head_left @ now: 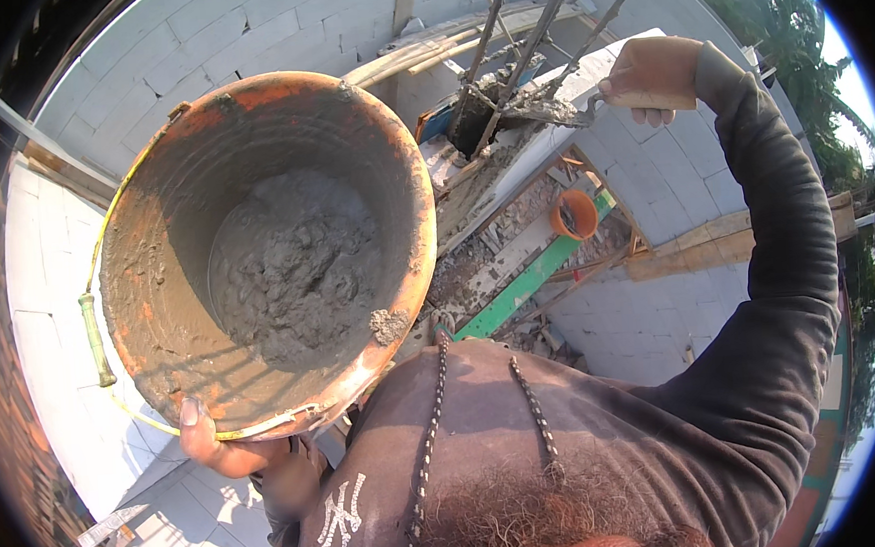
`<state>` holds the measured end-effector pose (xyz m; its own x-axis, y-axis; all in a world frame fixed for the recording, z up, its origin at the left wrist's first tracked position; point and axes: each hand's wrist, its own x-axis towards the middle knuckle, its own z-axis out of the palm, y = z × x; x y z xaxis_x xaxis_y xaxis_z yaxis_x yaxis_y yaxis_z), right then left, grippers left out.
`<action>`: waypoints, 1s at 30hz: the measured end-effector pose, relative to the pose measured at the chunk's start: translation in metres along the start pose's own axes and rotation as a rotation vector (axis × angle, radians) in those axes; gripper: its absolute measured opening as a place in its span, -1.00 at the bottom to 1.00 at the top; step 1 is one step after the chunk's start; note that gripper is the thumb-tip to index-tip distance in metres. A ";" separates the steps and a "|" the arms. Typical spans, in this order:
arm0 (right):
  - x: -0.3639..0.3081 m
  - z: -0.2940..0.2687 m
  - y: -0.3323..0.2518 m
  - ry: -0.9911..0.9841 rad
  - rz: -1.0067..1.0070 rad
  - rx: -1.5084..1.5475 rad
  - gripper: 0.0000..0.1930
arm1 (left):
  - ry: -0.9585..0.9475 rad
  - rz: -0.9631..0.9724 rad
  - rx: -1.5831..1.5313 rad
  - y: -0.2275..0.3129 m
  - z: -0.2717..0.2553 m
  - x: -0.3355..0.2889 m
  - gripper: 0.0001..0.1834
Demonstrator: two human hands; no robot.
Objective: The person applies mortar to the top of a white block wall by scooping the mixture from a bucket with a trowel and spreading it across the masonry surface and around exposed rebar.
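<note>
My left hand (220,449) grips the near rim of a large orange bucket (161,260), its thumb over the edge and the other fingers mostly hidden underneath. The bucket is tilted so that its mouth faces me. Wet grey mortar (297,267) lies in the bottom, and more is smeared over the inner wall. At the upper right, my right hand (654,75) is closed around the handle of a trowel (580,114). The trowel's mortar-coated blade is beside several upright steel bars (521,53) that rise from a wall-top opening; I cannot tell whether it touches the mortar there.
Pale block walls (232,30) stand around me. Wooden planks (473,41) lie behind the bars. Far below, a small orange bucket (574,214) stands near a green board (523,280) among rubble. Roof tiles (16,430) are at the far left, trees (795,61) at the right.
</note>
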<state>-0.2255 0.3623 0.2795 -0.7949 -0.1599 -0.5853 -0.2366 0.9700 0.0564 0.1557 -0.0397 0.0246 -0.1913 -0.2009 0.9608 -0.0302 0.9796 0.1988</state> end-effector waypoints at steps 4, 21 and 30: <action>-0.015 0.020 0.012 0.125 -0.093 0.037 -0.51 | -0.010 0.013 0.002 0.007 0.004 0.009 -0.25; -0.049 0.033 0.130 0.370 -0.056 0.463 -0.71 | -0.031 -0.048 -0.018 0.005 0.000 0.007 -0.34; -0.016 0.061 0.011 0.795 -0.143 -0.400 -0.76 | -0.004 -0.064 0.078 0.007 -0.005 0.013 -0.28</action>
<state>-0.1810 0.3869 0.2401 -0.8597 -0.4975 0.1155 -0.4215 0.8188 0.3898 0.1575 -0.0352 0.0393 -0.1908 -0.2634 0.9456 -0.1191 0.9624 0.2440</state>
